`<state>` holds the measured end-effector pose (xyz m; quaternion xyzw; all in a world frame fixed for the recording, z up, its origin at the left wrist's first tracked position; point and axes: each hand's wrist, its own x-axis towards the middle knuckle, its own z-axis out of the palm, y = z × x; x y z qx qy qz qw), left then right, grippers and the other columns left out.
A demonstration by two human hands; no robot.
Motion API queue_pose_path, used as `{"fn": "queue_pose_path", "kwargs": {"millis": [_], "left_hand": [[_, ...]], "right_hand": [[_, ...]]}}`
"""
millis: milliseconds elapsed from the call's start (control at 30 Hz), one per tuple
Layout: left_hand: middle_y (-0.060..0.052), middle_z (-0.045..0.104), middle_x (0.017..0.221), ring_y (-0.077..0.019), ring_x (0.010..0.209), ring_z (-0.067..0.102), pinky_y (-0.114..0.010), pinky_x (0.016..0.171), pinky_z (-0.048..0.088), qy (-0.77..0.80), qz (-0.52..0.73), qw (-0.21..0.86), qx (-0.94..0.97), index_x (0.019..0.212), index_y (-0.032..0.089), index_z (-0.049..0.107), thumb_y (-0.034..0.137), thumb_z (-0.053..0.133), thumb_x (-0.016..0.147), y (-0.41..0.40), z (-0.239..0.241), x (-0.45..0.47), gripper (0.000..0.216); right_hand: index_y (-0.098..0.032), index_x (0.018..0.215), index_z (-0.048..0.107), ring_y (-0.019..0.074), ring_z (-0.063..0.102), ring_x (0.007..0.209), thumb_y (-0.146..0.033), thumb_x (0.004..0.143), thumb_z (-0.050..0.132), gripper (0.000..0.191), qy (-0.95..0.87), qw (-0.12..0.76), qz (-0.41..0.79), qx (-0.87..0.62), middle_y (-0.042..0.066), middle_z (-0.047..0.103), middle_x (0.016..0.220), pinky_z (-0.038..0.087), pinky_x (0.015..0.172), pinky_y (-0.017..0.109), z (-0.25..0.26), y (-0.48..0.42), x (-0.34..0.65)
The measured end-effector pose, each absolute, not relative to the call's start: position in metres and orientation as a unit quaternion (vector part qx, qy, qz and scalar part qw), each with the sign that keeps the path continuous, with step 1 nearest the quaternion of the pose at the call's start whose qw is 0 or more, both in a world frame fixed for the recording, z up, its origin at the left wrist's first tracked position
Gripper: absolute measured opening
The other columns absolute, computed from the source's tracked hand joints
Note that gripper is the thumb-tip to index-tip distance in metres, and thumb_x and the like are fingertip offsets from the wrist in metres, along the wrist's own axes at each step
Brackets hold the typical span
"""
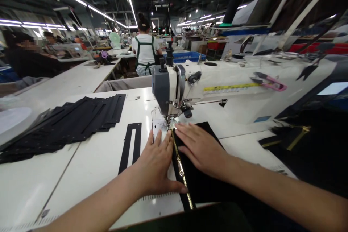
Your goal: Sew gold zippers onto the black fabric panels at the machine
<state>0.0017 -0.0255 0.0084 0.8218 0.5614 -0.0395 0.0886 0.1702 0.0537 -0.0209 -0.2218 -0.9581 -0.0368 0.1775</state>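
Zipper (pixel 179 163) on black fabric (pixel 201 174) — top end under the needle (pixel 169 122), most of its length unsewn. Left hand (pixel 156 165) and right hand (pixel 201 148) open, flat, pressing beside it on the bench (pixel 89 166).

The bench (pixel 89 159) had a smooth, pale laminate top with a faint sheen under the strip lights. The sewing machine (pixel 217 79) wore glossy cream enamel, its head faced in matt grey plastic, with black plastic knobs. The black cloth (pixel 201 185) at lower centre looked matt and finely woven. Its zipper (pixel 179 165) showed bright brass-coloured metal teeth. The stacked black pieces (pixel 67 123) at left looked flat, stiff and dull. The pink clippers (pixel 269 82) looked like shiny plastic.
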Motion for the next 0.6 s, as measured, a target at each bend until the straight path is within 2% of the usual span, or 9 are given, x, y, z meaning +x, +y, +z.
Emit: {"fn": "queue_pose_path", "kwargs": {"millis": [100, 167, 267, 367, 433, 500, 600], "left_hand": [[-0.023, 0.013, 0.143, -0.0429, 0.130, 0.004, -0.058, 0.103, 0.003, 0.570, -0.029, 0.088, 0.816, 0.136, 0.000, 0.020, 0.080, 0.049, 0.051, -0.022, 0.006, 0.004, 0.120], [-0.023, 0.013, 0.143, -0.0421, 0.130, 0.003, -0.058, 0.103, 0.002, 0.573, -0.023, 0.098, 0.813, 0.136, 0.000, 0.019, 0.081, 0.051, 0.048, -0.023, 0.007, 0.004, 0.124], [-0.022, 0.009, 0.144, -0.0366, 0.132, 0.000, -0.055, 0.105, 0.005, 0.580, -0.002, 0.109, 0.808, 0.138, 0.003, 0.014, 0.080, 0.051, 0.051, -0.034, 0.014, -0.010, 0.121], [-0.018, 0.004, 0.145, -0.0293, 0.133, 0.002, -0.051, 0.106, 0.007, 0.624, 0.042, 0.065, 0.777, 0.139, 0.009, 0.006, 0.072, 0.050, 0.065, -0.062, 0.022, -0.044, 0.107], [-0.019, 0.007, 0.145, -0.0303, 0.133, 0.005, -0.054, 0.105, 0.006, 0.644, 0.040, 0.039, 0.763, 0.139, 0.010, 0.008, 0.069, 0.052, 0.067, -0.087, 0.024, -0.068, 0.103], [-0.020, 0.012, 0.144, -0.0337, 0.132, 0.011, -0.058, 0.103, 0.008, 0.614, 0.017, 0.057, 0.787, 0.140, 0.014, 0.009, 0.068, 0.057, 0.063, -0.113, 0.023, -0.082, 0.106], [-0.015, 0.014, 0.145, -0.0351, 0.131, 0.013, -0.060, 0.102, 0.012, 0.586, -0.003, 0.054, 0.809, 0.140, 0.021, 0.008, 0.051, 0.068, 0.062, -0.142, 0.018, -0.079, 0.103]], "right_hand": [[-0.008, 0.137, 0.026, 0.0220, 0.021, 0.131, -0.029, 0.090, 0.034, 0.051, -0.966, 0.148, 0.017, -0.211, 0.012, 0.027, 0.142, 0.022, 0.106, 0.044, -0.031, 0.030, 0.174], [-0.011, 0.138, 0.022, 0.0203, 0.017, 0.132, -0.029, 0.091, 0.032, 0.052, -0.964, 0.141, 0.046, -0.219, 0.010, 0.023, 0.143, 0.019, 0.107, 0.046, -0.036, 0.025, 0.175], [-0.010, 0.139, 0.021, 0.0187, 0.017, 0.132, -0.029, 0.092, 0.028, 0.050, -0.955, 0.168, 0.078, -0.233, 0.011, 0.022, 0.143, 0.022, 0.107, 0.045, -0.038, 0.026, 0.177], [-0.008, 0.137, 0.024, 0.0184, 0.018, 0.132, -0.027, 0.093, 0.025, 0.049, -0.950, 0.179, 0.080, -0.242, 0.012, 0.023, 0.143, 0.023, 0.106, 0.044, -0.039, 0.029, 0.178], [-0.009, 0.136, 0.029, 0.0187, 0.021, 0.131, -0.026, 0.092, 0.027, 0.047, -0.954, 0.168, 0.074, -0.235, 0.011, 0.027, 0.141, 0.022, 0.107, 0.044, -0.041, 0.030, 0.178], [-0.011, 0.134, 0.033, 0.0190, 0.024, 0.130, -0.025, 0.092, 0.029, 0.045, -0.956, 0.164, 0.074, -0.230, 0.010, 0.030, 0.140, 0.022, 0.107, 0.045, -0.043, 0.031, 0.178], [-0.013, 0.134, 0.033, 0.0191, 0.026, 0.129, -0.024, 0.091, 0.032, 0.045, -0.954, 0.173, 0.081, -0.231, 0.009, 0.032, 0.139, 0.023, 0.106, 0.046, -0.045, 0.032, 0.178]]}}
